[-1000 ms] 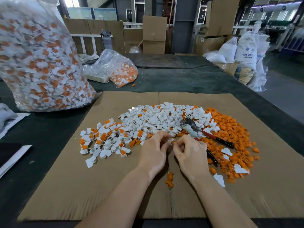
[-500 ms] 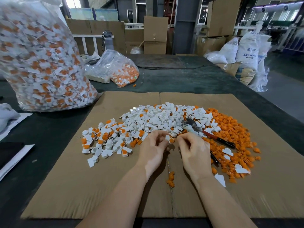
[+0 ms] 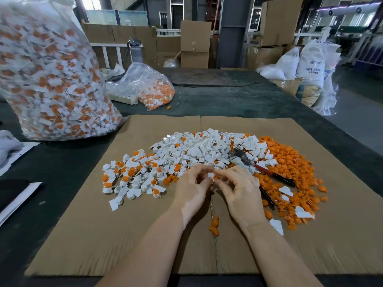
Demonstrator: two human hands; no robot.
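Piece: a small white plastic piece [image 3: 211, 176] is held between both hands' fingertips, just above the near edge of the pile of white pieces [image 3: 196, 151] on the cardboard sheet [image 3: 128, 235].
Left hand [image 3: 192, 187]: fingers curled, pinching the piece's left side.
Right hand [image 3: 240, 189]: fingers curled, pinching its right side.
Change: the hands are almost where they were; the fingertips have drawn closer together.
Direction: the flat tab points down toward the person, with its long axis roughly far-to-near.

Large clear bag of parts [image 3: 53, 83], smaller bag [image 3: 143, 83], red-handled pliers [image 3: 261, 168], cardboard boxes [image 3: 194, 44], white sacks [image 3: 310, 65]
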